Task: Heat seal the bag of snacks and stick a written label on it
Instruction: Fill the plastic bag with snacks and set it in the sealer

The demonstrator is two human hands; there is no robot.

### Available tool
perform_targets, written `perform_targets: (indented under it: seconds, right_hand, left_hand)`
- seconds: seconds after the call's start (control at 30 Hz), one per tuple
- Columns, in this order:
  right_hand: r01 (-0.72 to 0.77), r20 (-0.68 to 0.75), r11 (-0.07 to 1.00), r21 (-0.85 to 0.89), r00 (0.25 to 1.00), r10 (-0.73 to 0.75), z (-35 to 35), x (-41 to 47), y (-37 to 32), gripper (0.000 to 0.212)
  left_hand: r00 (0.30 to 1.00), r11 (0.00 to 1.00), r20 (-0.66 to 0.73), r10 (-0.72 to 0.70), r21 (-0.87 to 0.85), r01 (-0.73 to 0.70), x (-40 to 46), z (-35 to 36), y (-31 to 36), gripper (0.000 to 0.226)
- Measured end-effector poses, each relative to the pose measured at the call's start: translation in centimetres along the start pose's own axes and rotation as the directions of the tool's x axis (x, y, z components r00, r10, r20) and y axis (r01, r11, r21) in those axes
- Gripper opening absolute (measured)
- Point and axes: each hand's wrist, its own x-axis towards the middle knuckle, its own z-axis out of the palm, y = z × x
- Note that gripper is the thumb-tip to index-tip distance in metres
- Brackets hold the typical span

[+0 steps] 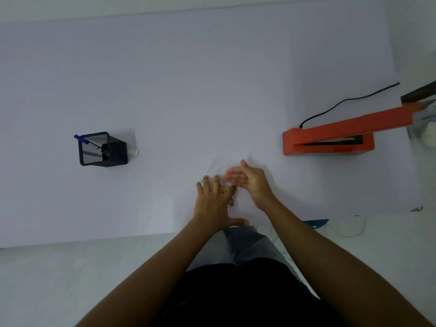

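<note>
A clear plastic bag of snacks (220, 167) lies flat on the white table near its front edge, mostly hidden under my hands; a few brown snack pieces show between my fingers. My left hand (215, 204) presses flat on the bag with fingers spread. My right hand (250, 182) hovers over the bag's right part, fingers blurred and apart. The orange heat sealer (328, 141) stands to the right with its arm raised open. A black mesh pen holder (102, 149) with a blue pen (81, 139) stands at the left, a small white label strip (134, 152) beside it.
The sealer's black power cord (342, 102) runs back to the right. The table's front edge (118, 239) is close to my body. A blue object (315, 223) and white cables lie on the floor at the lower right.
</note>
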Motion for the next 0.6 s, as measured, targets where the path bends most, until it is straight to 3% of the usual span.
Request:
perform_targets:
  seconds: [0.37,0.5,0.6]
  right_hand:
    - [0.089,-0.149,0.994,-0.066,0.984,-0.098,-0.6,1.1,0.7,0.05]
    - [0.165,-0.27,0.977,-0.135,0.943,-0.196,0.0,0.7,0.5,0.037]
    - [0.178,-0.382,0.944,-0.278,0.881,-0.279,-0.1,0.0,-0.1,0.032]
  left_hand:
    - [0.999,1.0,0.054,-0.01,0.022,0.009,0.0,-0.6,0.4,0.118]
    - [0.999,1.0,0.052,-0.015,0.021,0.014,-0.2,-0.4,0.4,0.118]
    - [0.999,1.0,0.038,-0.019,0.014,0.018,-0.3,-0.3,0.5,0.117]
